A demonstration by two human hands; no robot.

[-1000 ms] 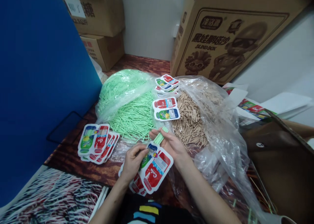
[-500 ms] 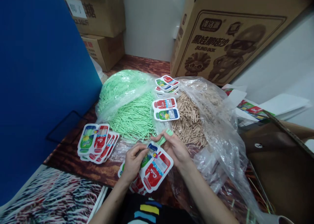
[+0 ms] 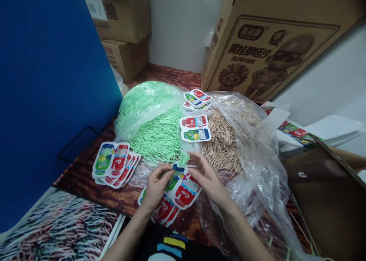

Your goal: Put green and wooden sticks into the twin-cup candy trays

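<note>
My left hand (image 3: 157, 184) is closed in a pinch on the upper left edge of a printed card pack (image 3: 185, 194) with green and red bottle pictures. A small bunch of green sticks (image 3: 184, 160) stands at the top edge of this pack; how far the sticks go in is hidden. Beside it, my right hand (image 3: 210, 179) has its index finger and thumb apart, thumb resting against the pack. More card packs (image 3: 166, 211) lie beneath on the table. Behind my hands is a heap of green sticks (image 3: 157, 139) in clear plastic; brown sticks (image 3: 223, 142) lie to its right.
Filled card packs (image 3: 110, 161) are stacked at left, and others (image 3: 196, 128) lie between the heaps. A large carton (image 3: 265, 51) stands behind, a blue panel (image 3: 57, 81) at left, and an open box (image 3: 323, 192) at right. Clear plastic (image 3: 257, 169) spreads over the table's right side.
The green sticks have gone from between my right fingers to the pack's top edge. My right thumb and index finger have spread apart. The pack has shifted slightly up, and the view has moved a little.
</note>
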